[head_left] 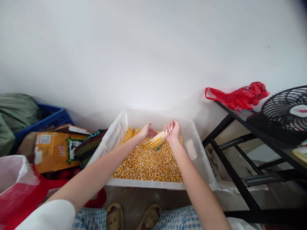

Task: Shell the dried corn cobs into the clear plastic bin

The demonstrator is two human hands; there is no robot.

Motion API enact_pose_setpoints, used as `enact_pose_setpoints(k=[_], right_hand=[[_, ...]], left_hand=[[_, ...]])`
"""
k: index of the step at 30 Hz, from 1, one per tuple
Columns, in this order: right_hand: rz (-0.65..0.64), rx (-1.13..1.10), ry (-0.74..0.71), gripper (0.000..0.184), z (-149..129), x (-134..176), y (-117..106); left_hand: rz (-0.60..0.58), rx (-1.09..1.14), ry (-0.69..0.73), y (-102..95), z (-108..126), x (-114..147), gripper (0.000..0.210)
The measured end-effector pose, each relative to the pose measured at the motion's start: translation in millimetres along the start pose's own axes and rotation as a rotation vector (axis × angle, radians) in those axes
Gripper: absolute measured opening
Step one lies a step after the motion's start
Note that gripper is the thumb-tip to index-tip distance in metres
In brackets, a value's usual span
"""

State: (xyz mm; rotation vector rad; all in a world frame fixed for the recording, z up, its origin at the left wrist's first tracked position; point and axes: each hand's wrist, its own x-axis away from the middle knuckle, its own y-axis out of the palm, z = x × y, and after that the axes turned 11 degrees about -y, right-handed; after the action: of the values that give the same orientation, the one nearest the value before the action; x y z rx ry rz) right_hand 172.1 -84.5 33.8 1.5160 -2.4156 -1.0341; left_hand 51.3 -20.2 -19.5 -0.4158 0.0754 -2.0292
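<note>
While right hand (174, 130) clamps corn cob (155, 142) in fingers, left hand (145, 130) hovers beside, fingers apart (arms (110, 165) outstretched).

A translucent plastic tub (148, 184), lower center of the frame, carries loose corn kernels (148, 167) and a yellow ear (129, 134); at right, a black table (266, 140) bears a red plastic bag (247, 96) and fan (279, 110).

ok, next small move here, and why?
I'd probably use the left hand to push more kernels off the corn cob: the right hand grips its pale end, yellow rows are left on it, and the plastic bin of loose kernels sits right below.
</note>
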Motion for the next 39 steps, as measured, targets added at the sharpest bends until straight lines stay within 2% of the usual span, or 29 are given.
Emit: enact_pose_setpoints(k=[3,5,7,8,10,13,15,18,20,23,25,26,28,31,33,35,39], right_hand=[[0.092,-0.019,-0.021,0.043,-4.4,-9.3,-9.7],[0.153,-0.007,-0.032,0.041,-5.5,-11.8,-13.2],[0.197,0.009,-0.039,0.04,-6.5,-12.2,-14.7],[0.204,0.016,-0.041,0.04,-7.2,-12.0,-14.8],[0.183,0.026,-0.046,0.04,-9.2,-11.0,-14.2],[0.119,0.018,-0.053,0.039,-12.3,-7.3,-10.2],[0.074,0.001,-0.048,0.039,-12.5,-2.0,-4.9],[-0.05,-0.003,-0.024,0.041,-8.5,8.3,4.9],[-0.101,-0.004,-0.034,0.043,-4.5,12.3,8.9],[-0.069,-0.029,0.005,0.045,-0.6,8.6,6.5],[0.028,-0.053,0.001,0.044,0.6,2.3,1.6],[0.085,-0.06,-0.013,0.043,1.3,-0.5,-0.4],[0.186,-0.058,-0.051,0.041,3.7,-2.9,-1.5],[0.23,-0.024,-0.089,0.042,10.0,2.4,4.2],[0.195,0.017,-0.1,0.045,14.7,8.7,9.3],[0.141,0.064,-0.11,0.048,18.3,13.9,12.2],[0.057,0.122,-0.123,0.049,21.4,16.4,12.0]], left_hand=[[0.091,-0.141,0.128,-4.8,1.9,2.4,0.062],[0.121,-0.256,0.218,1.0,0.0,6.7,0.059],[0.096,-0.333,0.246,11.3,-3.1,11.5,0.059],[0.123,-0.345,0.244,16.7,-4.5,13.4,0.059],[0.122,-0.295,0.186,25.6,-6.3,15.7,0.06],[0.037,-0.166,0.107,32.5,-7.6,15.5,0.056],[-0.03,-0.058,0.041,34.7,-9.7,14.0,0.054],[-0.18,0.15,-0.145,35.1,-17.1,9.5,0.057],[-0.259,0.196,-0.22,30.1,-22.6,4.4,0.061],[-0.185,0.039,-0.176,13.3,-23.3,-4.3,0.064],[-0.085,-0.071,-0.114,2.0,-16.6,-7.1,0.068],[-0.011,-0.124,-0.032,-1.3,-12.0,-6.7,0.067],[0.064,-0.153,0.061,-0.4,-2.9,-2.0,0.06],[0.163,-0.233,0.24,18.8,2.0,8.9,0.053],[0.156,-0.152,0.249,36.1,-1.7,13.1,0.046],[0.15,0.022,0.165,49.6,-7.5,13.2,0.043],[0.037,0.326,0.043,58.2,-12.2,9.9,0.026]])
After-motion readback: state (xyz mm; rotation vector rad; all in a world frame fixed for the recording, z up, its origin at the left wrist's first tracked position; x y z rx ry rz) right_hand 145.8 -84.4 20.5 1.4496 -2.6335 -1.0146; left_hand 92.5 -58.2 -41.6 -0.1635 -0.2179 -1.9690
